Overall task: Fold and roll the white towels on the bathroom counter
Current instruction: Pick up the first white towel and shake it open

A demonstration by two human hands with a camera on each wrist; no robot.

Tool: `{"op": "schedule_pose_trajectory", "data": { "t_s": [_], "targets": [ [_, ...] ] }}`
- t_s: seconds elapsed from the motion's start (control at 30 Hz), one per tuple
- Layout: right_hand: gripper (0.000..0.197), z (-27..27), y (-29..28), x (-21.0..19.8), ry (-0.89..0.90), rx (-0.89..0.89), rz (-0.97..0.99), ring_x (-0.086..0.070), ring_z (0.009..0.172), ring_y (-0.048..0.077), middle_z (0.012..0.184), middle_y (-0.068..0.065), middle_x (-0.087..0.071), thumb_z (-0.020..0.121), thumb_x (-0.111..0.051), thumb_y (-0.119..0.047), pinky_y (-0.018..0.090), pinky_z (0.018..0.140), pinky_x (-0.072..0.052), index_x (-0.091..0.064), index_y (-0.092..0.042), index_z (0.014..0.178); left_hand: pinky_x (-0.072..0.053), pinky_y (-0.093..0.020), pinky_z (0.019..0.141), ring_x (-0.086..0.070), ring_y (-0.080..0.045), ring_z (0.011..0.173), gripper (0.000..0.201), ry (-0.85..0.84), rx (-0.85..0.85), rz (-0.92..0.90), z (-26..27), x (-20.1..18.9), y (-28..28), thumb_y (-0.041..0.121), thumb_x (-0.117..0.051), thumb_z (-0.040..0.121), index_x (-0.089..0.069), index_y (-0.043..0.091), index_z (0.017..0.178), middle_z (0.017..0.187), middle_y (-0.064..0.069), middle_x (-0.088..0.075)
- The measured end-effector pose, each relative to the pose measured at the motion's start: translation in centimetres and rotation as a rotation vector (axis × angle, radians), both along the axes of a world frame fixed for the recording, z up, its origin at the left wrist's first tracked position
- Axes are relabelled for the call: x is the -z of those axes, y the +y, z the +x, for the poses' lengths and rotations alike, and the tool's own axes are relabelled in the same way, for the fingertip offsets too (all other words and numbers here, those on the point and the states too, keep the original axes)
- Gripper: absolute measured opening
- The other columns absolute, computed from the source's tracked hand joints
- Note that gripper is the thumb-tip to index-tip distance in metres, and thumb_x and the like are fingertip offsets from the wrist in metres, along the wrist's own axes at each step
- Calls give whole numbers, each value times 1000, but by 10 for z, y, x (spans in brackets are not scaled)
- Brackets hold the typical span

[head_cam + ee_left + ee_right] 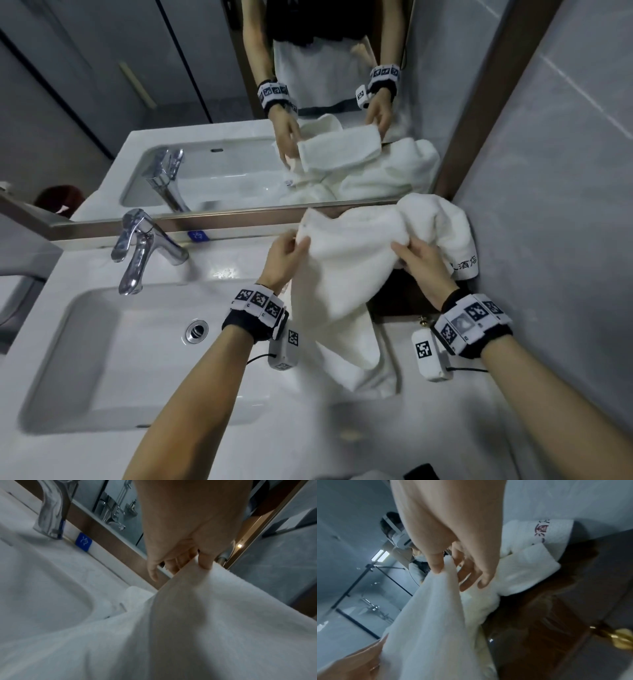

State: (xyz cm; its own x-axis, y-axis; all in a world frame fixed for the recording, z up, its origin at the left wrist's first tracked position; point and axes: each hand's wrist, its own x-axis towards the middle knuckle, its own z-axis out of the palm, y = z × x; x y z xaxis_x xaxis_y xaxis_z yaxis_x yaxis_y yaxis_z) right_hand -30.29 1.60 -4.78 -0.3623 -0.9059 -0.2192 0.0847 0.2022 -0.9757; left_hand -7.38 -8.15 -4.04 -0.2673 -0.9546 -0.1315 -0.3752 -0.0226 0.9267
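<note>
A white towel hangs lifted above the counter, right of the sink. My left hand pinches its upper left edge; the left wrist view shows thumb and fingers of that hand clamped on the towel. My right hand pinches the upper right edge, seen closely as the right hand on the towel. The lower end drapes onto the counter. A second white towel with embroidered characters lies bunched against the wall behind; it also shows as a folded towel.
A white sink basin with a chrome faucet lies to the left. A mirror runs along the back, a grey wall closes the right. A dark wooden box with a brass clasp sits under the towels.
</note>
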Motion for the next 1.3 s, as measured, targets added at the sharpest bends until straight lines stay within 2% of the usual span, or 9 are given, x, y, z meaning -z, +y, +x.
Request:
{"op": "schedule_pose_trajectory", "data": {
  "t_s": [0.23,0.37,0.43,0.6,0.73,0.83,0.97,1.13,1.3],
  "targets": [
    [35,4,-22,-51,255,133,-191,-47,76,20,81,16,-52,95,-50,-24,35,70,-39,-49,11,92,-34,-36,70,-40,-19,79,18,268,-66,-27,-15,-49,-4,20,-42,100,-49,6,91,85,-11,-44],
    [29,-6,-31,-77,533,146,-253,-45,69,24,75,17,-54,96,-47,-24,34,68,-37,-53,3,87,-40,-17,62,-43,-7,66,24,314,-113,-14,-26,-54,-3,20,-37,101,-41,18,77,74,3,-45],
    [30,-12,-37,-79,579,109,-171,-41,69,30,74,20,-51,96,-47,-24,34,67,-36,-50,2,81,-39,-21,65,-43,-11,70,23,262,-106,2,-28,-50,-2,22,-38,101,-43,14,80,76,-2,-44],
    [33,-19,-49,-53,263,20,95,-50,83,17,86,9,-57,93,-55,-26,29,68,-38,-61,6,94,-50,-37,87,-61,-27,97,34,299,-63,308,-23,-39,-2,20,-47,99,-54,-7,120,110,-19,-63],
    [41,-18,-48,-31,-26,-27,132,-60,108,23,121,15,-63,87,-63,-9,35,96,-48,-53,2,125,-50,-38,80,-62,-26,94,35,349,-66,400,-13,-23,-2,-3,-49,93,-48,0,128,111,-13,-64],
    [49,-15,-44,-16,-87,-50,172,-60,113,25,124,15,-62,83,-66,-4,37,99,-48,-50,2,129,-52,-30,69,-62,-18,83,41,392,-124,441,-8,-6,0,-10,-47,91,-47,14,124,96,-5,-64],
    [39,-7,-31,4,43,-130,268,-63,88,13,115,13,-65,84,-68,-9,12,63,-52,-57,0,120,-45,-31,68,-59,-24,80,6,237,-124,488,1,22,6,4,-53,94,-55,9,94,91,-8,-61],
    [21,0,-14,22,308,-180,416,-57,80,15,80,0,-62,77,-76,-19,11,52,-41,-61,-7,85,-40,-32,68,-50,-23,72,30,-73,-47,422,7,46,12,20,-68,86,-47,9,67,75,-9,-51],
    [28,6,-5,28,322,-179,322,-58,91,23,92,14,-63,88,-64,-16,28,73,-46,-58,7,102,-38,-34,65,-47,-20,70,32,-234,20,286,12,47,18,25,-69,85,-46,9,69,73,-4,-49]
  ]
}}
